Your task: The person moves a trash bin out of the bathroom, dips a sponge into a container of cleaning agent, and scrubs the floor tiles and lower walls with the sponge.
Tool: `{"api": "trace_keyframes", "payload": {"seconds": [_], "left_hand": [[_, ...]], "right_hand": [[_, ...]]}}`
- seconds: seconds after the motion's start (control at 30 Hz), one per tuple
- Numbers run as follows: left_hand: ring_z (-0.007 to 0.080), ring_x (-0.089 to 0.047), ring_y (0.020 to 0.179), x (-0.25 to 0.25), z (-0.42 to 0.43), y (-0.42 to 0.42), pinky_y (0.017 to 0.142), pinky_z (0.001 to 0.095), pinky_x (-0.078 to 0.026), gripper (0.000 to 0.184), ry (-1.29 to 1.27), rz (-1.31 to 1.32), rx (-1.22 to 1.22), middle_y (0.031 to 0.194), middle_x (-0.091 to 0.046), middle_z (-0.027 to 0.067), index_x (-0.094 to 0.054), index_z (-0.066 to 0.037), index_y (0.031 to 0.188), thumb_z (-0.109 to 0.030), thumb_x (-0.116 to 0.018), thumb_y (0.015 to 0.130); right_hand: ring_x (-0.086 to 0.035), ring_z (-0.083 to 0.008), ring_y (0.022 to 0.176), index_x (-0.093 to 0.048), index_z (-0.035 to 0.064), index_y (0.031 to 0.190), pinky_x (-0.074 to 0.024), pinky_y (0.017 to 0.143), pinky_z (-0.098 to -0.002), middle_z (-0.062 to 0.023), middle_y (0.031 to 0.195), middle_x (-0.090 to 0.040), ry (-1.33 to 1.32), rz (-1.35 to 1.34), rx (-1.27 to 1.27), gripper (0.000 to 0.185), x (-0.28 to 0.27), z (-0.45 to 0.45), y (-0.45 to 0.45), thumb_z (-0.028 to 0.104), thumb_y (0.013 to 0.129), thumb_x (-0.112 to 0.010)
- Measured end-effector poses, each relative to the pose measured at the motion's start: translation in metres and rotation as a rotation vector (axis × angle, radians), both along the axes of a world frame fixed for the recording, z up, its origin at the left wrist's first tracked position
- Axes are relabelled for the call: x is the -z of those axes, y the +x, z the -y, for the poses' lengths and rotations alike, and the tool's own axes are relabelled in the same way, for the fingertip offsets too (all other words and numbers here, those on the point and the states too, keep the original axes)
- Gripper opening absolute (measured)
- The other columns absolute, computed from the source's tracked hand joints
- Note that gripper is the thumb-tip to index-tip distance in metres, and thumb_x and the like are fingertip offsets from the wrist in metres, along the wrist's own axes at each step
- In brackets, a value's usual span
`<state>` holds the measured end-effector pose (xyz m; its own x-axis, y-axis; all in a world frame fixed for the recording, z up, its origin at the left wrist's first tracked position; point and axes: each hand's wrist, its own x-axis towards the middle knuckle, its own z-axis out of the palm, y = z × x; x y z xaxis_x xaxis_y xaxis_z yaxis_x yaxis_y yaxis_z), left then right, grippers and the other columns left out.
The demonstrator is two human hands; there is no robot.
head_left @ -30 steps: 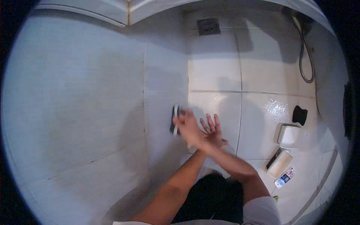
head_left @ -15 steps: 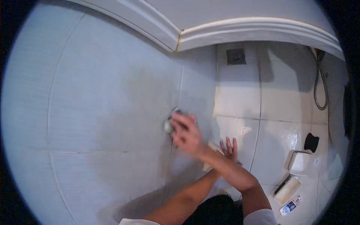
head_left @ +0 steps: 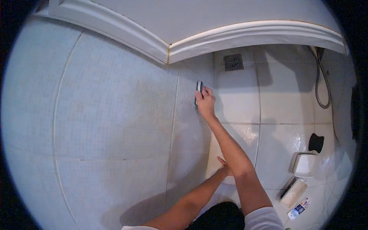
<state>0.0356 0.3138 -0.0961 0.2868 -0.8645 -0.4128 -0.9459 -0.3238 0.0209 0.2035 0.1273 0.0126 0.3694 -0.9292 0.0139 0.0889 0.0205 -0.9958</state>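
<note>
A brush or scrubbing pad [head_left: 199, 86], dark with a white strip, is pressed flat to the tiled wall [head_left: 188, 96] near the corner with the floor. My right hand [head_left: 206, 100] is closed around it, with the arm reaching forward. Lower down, my left hand [head_left: 225, 168] is low by the floor tiles [head_left: 237, 142]. Its thumb or a finger sticks out to the left, and my right forearm covers the rest of its fingers.
A square drain [head_left: 233, 62] lies beyond my right hand. A shower hose [head_left: 323, 86] hangs at the right. Along the right floor are a black pad [head_left: 316, 143], two white containers [head_left: 305, 165] [head_left: 294, 193] and a labelled packet [head_left: 298, 208]. A white moulded ledge [head_left: 260, 36] crosses the top.
My right hand has slid the brush forward along the wall, away from me, after moving over the wall's left part. My left hand is now more covered by my right forearm. The view has shifted.
</note>
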Motion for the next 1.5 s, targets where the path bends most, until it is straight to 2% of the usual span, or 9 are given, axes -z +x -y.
{"api": "trace_keyframes", "payload": {"seconds": [0.13,0.2,0.33,0.5,0.63,0.83,0.93,1.17,1.5], "left_hand": [[0.0531,0.011,0.132,0.055,-0.011,-0.001,0.095,0.0727,0.007,0.108,-0.302,0.001,-0.029,0.146,0.012,0.0325,0.006,-0.002,0.145,-0.065,-0.052,0.078],[0.0502,0.023,0.13,0.043,-0.007,-0.002,0.09,0.0749,0.011,0.12,-0.04,-0.25,-0.222,0.145,0.023,0.0276,0.012,-0.005,0.144,-0.07,-0.056,0.07],[0.051,0.03,0.127,-0.018,0.019,-0.007,0.092,0.0737,0.012,0.141,0.398,-0.272,-0.33,0.144,0.029,0.0264,0.018,-0.008,0.143,-0.064,-0.075,0.052],[0.0469,0.029,0.13,-0.047,0.027,0.006,0.097,0.0716,0.004,0.147,0.167,-0.416,-0.387,0.145,0.031,0.0221,0.023,-0.015,0.142,-0.05,-0.085,0.049],[0.0402,0.015,0.138,-0.039,-0.01,0.009,0.108,0.059,0.0,0.119,0.005,-0.341,-0.328,0.15,0.016,0.0207,0.004,-0.013,0.147,-0.043,-0.077,0.066],[0.0409,0.01,0.138,-0.053,-0.073,-0.012,0.11,0.0545,-0.005,0.117,0.008,-0.333,-0.36,0.151,0.012,0.0206,0.001,-0.013,0.147,-0.043,-0.077,0.066],[0.0409,0.014,0.138,-0.049,-0.09,-0.008,0.109,0.0557,0.0,0.122,0.091,-0.329,-0.296,0.15,0.017,0.0196,0.009,-0.013,0.146,-0.053,-0.073,0.066],[0.0419,0.028,0.133,-0.043,-0.088,-0.008,0.106,0.0568,0.01,0.126,0.297,-0.34,-0.309,0.145,0.03,0.0229,0.022,-0.008,0.141,-0.061,-0.067,0.07],[0.0417,0.028,0.133,-0.051,-0.086,-0.01,0.106,0.0556,0.014,0.123,0.317,-0.328,-0.301,0.145,0.03,0.0225,0.023,-0.008,0.141,-0.063,-0.062,0.072]], "right_hand": [[-0.057,-0.0323,0.097,-0.058,-0.0005,0.11,-0.0426,0.084,-0.0441,-0.0166,0.107,-0.059,-0.145,-0.087,-0.004,0.039,-0.028,-0.034,-0.053,0.019,0.077,-0.059],[-0.062,-0.0295,0.085,-0.054,-0.0011,0.112,-0.0511,0.071,-0.0394,-0.0129,0.096,-0.061,0.437,0.146,-0.538,0.041,-0.02,-0.041,-0.104,0.016,0.075,-0.056],[-0.061,-0.0323,0.095,-0.049,-0.0085,0.113,-0.0533,0.084,-0.0458,-0.0178,0.106,-0.06,1.157,0.723,-0.185,0.043,0.045,-0.049,-0.235,0.013,0.076,-0.054],[-0.062,-0.0238,0.081,-0.05,-0.0011,0.116,-0.0565,0.073,-0.0443,-0.0124,0.095,-0.062,0.745,0.179,0.249,0.043,-0.019,-0.03,-0.392,0.005,0.076,-0.062],[-0.06,-0.0181,0.066,-0.06,-0.0034,0.101,-0.0567,0.056,-0.0365,-0.0098,0.08,-0.064,0.182,-0.452,0.525,0.031,-0.03,-0.021,-0.5,0.011,0.074,-0.066],[-0.059,-0.0149,0.061,-0.062,-0.0042,0.095,-0.0506,0.049,-0.0281,-0.0095,0.081,-0.064,0.373,-0.538,0.919,0.027,-0.065,-0.069,-0.582,0.016,0.077,-0.066],[-0.06,-0.0247,0.08,-0.062,0.0005,0.11,-0.046,0.083,-0.0349,-0.015,0.094,-0.066,0.088,-0.885,0.65,0.038,-0.032,-0.116,-0.627,0.004,0.073,-0.059],[-0.052,-0.0315,0.095,-0.058,0.014,0.119,-0.0442,0.084,-0.0387,-0.0028,0.122,-0.058,-0.478,-1.251,0.122,0.067,-0.032,-0.136,-0.548,-0.004,0.054,-0.063],[-0.049,-0.0284,0.095,-0.057,0.0169,0.122,-0.0398,0.083,-0.0409,-0.0001,0.125,-0.056,-0.455,-1.447,0.237,0.072,0.018,-0.161,-0.537,0.0,0.053,-0.064]]}}
